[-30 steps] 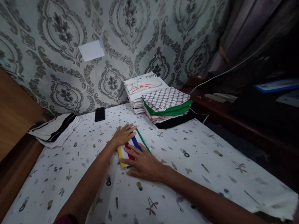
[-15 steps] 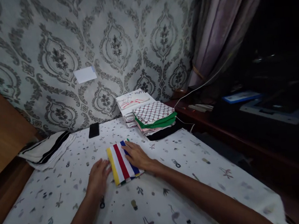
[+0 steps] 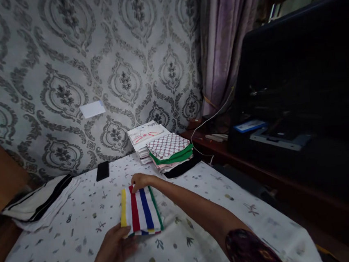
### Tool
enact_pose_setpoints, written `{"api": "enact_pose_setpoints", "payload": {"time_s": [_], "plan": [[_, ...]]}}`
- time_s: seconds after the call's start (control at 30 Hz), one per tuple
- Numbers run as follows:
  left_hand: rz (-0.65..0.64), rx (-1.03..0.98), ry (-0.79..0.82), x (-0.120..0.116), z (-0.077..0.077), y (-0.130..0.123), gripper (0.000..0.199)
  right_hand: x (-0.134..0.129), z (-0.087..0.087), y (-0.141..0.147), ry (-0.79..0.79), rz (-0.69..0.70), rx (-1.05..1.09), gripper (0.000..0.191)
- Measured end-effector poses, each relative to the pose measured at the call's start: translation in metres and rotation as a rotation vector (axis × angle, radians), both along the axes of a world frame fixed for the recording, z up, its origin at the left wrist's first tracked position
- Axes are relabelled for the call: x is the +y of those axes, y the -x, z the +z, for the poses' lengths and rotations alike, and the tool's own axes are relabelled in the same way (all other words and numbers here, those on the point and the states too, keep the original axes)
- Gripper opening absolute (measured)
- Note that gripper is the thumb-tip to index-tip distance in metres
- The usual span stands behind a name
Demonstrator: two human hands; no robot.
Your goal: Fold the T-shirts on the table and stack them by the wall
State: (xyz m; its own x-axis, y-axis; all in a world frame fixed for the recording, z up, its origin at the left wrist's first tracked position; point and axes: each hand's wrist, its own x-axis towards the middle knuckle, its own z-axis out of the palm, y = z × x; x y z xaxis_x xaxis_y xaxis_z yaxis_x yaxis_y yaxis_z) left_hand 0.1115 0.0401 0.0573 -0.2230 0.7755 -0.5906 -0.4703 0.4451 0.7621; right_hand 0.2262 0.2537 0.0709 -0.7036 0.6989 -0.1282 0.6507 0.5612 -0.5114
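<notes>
A folded striped cloth (image 3: 141,210) in white, yellow, red, blue and green lies in front of me on the patterned bed sheet (image 3: 173,246). My right hand (image 3: 141,181) grips its far edge, the thumb on top near the red stripe and the fingers behind. At the near left corner, my left hand (image 3: 116,243) has its thumb over the yellow stripe; its other fingers are low beside and partly under the cloth, somewhat blurred.
Beyond my right hand stands a stack of folded cloths (image 3: 169,146), beside white folded pieces (image 3: 145,136). A black phone (image 3: 102,171) lies near the wall. Left is a cream and black cloth (image 3: 42,199). A dark screen-like object (image 3: 295,78) stands right, with a white cable (image 3: 209,119).
My right hand has moved from the top of the cloth to its far edge. My left hand has come to its near left corner. The view has also shifted.
</notes>
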Motion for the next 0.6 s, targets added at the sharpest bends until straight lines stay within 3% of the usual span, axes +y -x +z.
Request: {"api": "enact_pose_setpoints", "payload": {"time_s": [0.17,0.27,0.37,0.47,0.6], "plan": [[0.025,0.032,-0.067,-0.003,0.011,0.018,0.024,-0.018,-0.001,-0.047,0.108,-0.1,0.237,0.018],[0.025,0.081,-0.08,0.015,0.029,0.01,0.022,-0.027,0.005,-0.086,0.112,-0.229,0.421,0.015],[0.002,0.119,-0.173,0.052,0.053,-0.016,0.015,-0.019,0.022,-0.13,0.07,-0.39,0.577,0.015],[-0.077,0.097,-0.309,0.103,0.079,-0.051,0.012,0.006,0.046,-0.172,-0.011,-0.563,0.705,0.019],[-0.233,0.098,-0.471,0.175,0.106,-0.093,0.029,0.05,0.071,-0.213,-0.125,-0.737,0.765,0.017]]}}
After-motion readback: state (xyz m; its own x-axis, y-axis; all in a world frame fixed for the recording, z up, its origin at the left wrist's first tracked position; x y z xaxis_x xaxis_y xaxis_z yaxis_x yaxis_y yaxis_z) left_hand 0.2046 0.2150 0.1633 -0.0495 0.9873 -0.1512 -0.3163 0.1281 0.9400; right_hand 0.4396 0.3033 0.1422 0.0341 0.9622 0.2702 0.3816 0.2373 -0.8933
